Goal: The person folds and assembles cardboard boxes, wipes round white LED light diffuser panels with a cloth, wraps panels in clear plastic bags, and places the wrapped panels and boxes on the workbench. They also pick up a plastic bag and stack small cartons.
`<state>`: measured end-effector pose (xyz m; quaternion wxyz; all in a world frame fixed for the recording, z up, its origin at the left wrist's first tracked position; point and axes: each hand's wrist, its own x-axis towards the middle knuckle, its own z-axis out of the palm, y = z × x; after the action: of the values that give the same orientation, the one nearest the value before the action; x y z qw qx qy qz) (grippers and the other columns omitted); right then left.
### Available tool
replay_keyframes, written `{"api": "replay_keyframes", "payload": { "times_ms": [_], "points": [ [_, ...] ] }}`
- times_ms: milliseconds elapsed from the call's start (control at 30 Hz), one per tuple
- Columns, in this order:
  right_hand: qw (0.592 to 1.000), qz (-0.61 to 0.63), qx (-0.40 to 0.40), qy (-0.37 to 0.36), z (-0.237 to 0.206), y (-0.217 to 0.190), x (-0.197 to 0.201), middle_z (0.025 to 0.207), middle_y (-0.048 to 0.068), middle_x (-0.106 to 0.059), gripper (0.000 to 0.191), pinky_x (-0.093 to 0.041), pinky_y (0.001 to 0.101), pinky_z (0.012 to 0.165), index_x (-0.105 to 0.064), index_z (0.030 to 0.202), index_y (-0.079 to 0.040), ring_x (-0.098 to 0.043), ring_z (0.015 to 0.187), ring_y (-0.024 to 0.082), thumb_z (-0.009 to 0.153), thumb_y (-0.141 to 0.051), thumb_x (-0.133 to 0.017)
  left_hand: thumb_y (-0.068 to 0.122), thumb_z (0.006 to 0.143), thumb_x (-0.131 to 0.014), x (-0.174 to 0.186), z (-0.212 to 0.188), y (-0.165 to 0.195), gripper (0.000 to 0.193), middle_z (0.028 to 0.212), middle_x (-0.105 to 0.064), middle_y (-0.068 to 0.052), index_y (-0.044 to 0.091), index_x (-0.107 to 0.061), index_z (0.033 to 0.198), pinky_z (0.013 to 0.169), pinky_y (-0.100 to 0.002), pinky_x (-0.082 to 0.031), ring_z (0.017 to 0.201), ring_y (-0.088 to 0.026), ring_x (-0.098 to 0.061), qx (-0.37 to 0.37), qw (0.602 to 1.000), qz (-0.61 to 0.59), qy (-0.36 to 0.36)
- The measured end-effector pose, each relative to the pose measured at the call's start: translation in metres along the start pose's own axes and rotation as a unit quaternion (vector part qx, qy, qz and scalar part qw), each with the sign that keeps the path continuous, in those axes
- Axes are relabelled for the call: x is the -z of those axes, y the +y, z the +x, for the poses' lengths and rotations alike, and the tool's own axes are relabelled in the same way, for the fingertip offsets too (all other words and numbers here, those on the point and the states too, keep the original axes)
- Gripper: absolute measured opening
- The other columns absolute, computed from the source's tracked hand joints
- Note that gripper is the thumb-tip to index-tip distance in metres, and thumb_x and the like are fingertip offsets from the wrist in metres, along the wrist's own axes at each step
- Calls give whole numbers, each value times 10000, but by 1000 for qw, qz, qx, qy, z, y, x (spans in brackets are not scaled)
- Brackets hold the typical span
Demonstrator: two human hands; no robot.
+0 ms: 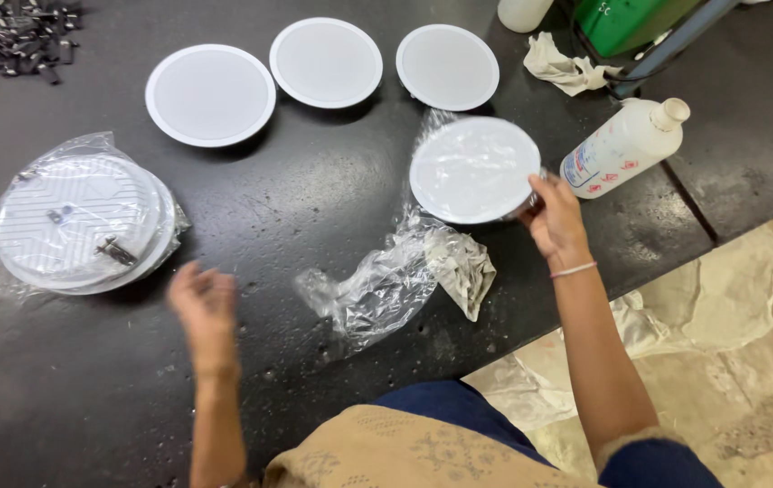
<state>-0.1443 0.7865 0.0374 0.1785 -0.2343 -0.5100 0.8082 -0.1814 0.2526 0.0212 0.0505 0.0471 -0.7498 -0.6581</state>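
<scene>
While the person leans over the black, speckled worktop point(314, 208), the items stand as follows.

Right hand: the right hand point(554, 221) pinches the right-hand rim of a round white panel light point(474, 169), fingers curled on its edge; a thin bangle sits at the wrist.
Held item: the round white panel light lies face up near the right side of the worktop, glossy as if under clear film, its lower edge over a trailing clear plastic bag point(373, 289).
Left hand: the left hand point(204, 303) hovers above the worktop, blurred, fingers loosely bent and holding nothing; it is near the plastic bag and apart from it.
Cloth: a crumpled pale rag point(463, 267) lies touching the bag, just below the held light.
Unwrapped lights: three round white discs point(325, 61) sit in a row along the far side, face up.
Bagged stock: a stack of round white fittings in clear plastic point(79, 221) lies at the left, backs up, metal spring clips showing.
Bottle: a white plastic bottle point(626, 146) lies on its side just right of the held light.
Small parts: a heap of dark clips point(11, 36) fills the far left corner.
</scene>
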Motion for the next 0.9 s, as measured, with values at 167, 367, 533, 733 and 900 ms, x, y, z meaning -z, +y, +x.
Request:
{"api": "replay_keyframes", "payload": {
  "times_ms": [167,367,533,733,900],
  "points": [
    [996,9,39,74,-2,30,40,1141,83,-656,293,-603,399,812,-525,1229,-67,-668,1032,212,979,-141,-657,456,643,-898,-72,-31,54,1136,1543,-370,-243,30,-311,1516,1117,-500,-354,1418,-364,-370,-88,954,175,-225],
    [740,-538,393,97,-53,-1,-6,1248,158,-648,355,-527,397,941,-576,1317,8,-631,1134,262,1046,-188,-696,299,901,-746,-87,-42,76,296,1010,-805,-98,92,-787,1107,868,-341,-565,930,-192,-760,23,963,191,-190],
    [849,-437,46,-295,-93,13,-91,1054,40,-708,325,-545,301,845,-651,1203,-34,-679,962,130,979,-270,-648,233,937,-721,-74,-53,72,216,962,-816,-69,69,-779,1064,813,-316,-568,873,-136,-741,12,985,125,-121],
    [908,-209,-17,-364,-113,47,-133,873,40,-686,201,-539,273,781,-679,1066,15,-650,836,135,1061,-187,-676,380,1096,-544,-25,-59,54,401,771,-689,-42,1,-620,989,620,-267,-585,695,-99,-714,-14,994,-42,96],
    [850,-15,-240,-468,-124,44,-144,1132,182,-704,357,-598,370,824,-662,1179,12,-715,1021,280,1037,-308,-595,506,1054,-511,-9,-55,34,498,679,-562,-3,29,-647,1010,405,-248,-424,488,-67,-518,45,979,-32,197]
  ]
}}
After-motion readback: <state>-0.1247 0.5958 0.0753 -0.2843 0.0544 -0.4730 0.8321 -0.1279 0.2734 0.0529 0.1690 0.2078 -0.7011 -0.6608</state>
